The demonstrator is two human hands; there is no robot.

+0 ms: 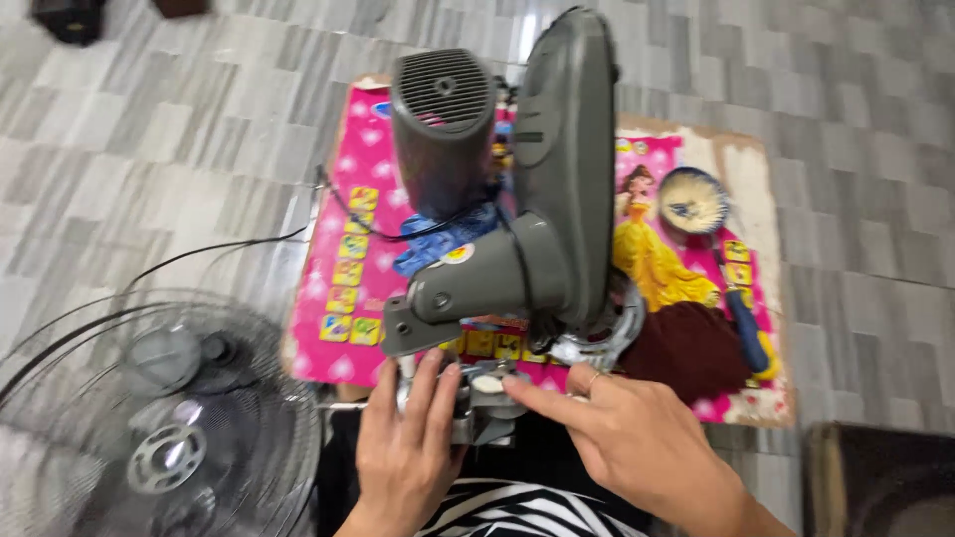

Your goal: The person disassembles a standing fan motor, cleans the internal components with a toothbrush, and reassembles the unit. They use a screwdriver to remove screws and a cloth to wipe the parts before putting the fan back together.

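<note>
We have the grey fan body (537, 199) tipped over on the pink picture mat (338, 288) on the tiled floor (149, 149), its motor housing (443, 129) pointing away from us and its neck joint (468, 288) towards us. Just below that joint sits a small metal part (485, 398), and both our hands are on it. Our left hand (403, 447) comes up from below with the palm turned in and the fingers curled round the left side of the metal part, so its grip is closed on it and steadies it. Our right hand (637, 438) reaches in from the right, wrist low, with the forefinger stretched out so that its tip touches a small pale round piece (487, 383) on top of the part; the other fingers are loosely folded and hold nothing that we can see. To do this well, we judge that the left hand should keep the part from turning while the right fingertip works gently and squarely on the round piece, since the frame is blurred and the piece is small enough to slip away. A black cable (368, 234) trails from the motor across the mat. The wire fan guard (159, 418) lies on the floor to our left, a brush with a blue handle (741, 318) and a dark red cloth (691, 348) lie on the mat to our right.
</note>
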